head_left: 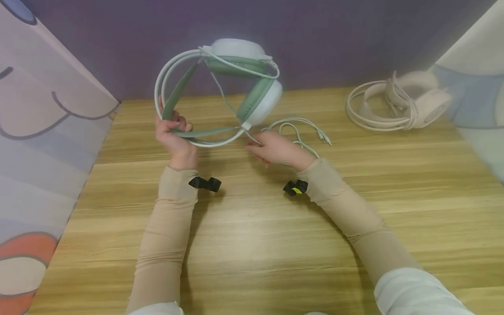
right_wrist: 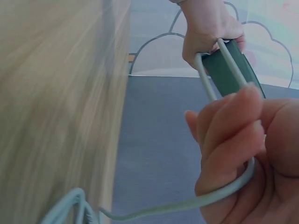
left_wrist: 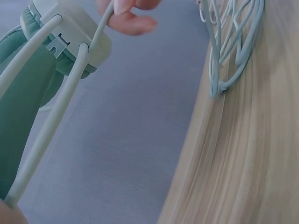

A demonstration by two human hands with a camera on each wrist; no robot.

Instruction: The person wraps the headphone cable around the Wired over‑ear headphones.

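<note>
Holding the green-and-white headset [head_left: 220,87] up off the worktop [head_left: 252,227], the left hand [head_left: 173,138] has its fingers curled round the headband, where the green strap and the two white hoops run together; that grip keeps the ear cups raised clear of the wood, towards the purple back wall [head_left: 315,39]. The right hand [head_left: 277,148] is closed on the headset's pale cable [head_left: 299,129] just below the lower ear cup (the right wrist view shows the cable running through the curled fingers [right_wrist: 233,135]), which seems to keep the lead from dangling while the rest of it trails in loose loops on the wood, its plugs lying just beyond the hand. From the left wrist view, fingertips [left_wrist: 133,21] pinch the cable right where it leaves the ear cup's white housing.

A second headset [head_left: 397,103], cream-coloured, rests well apart at the right rear of the worktop, its own cable wound round it so it stays bundled. Cloud-patterned panels [head_left: 43,131] stand on both sides.

No brand, label or writing can be read on anything; the small yellow mark on the black wrist clip [head_left: 295,188] is too small to make out.
</note>
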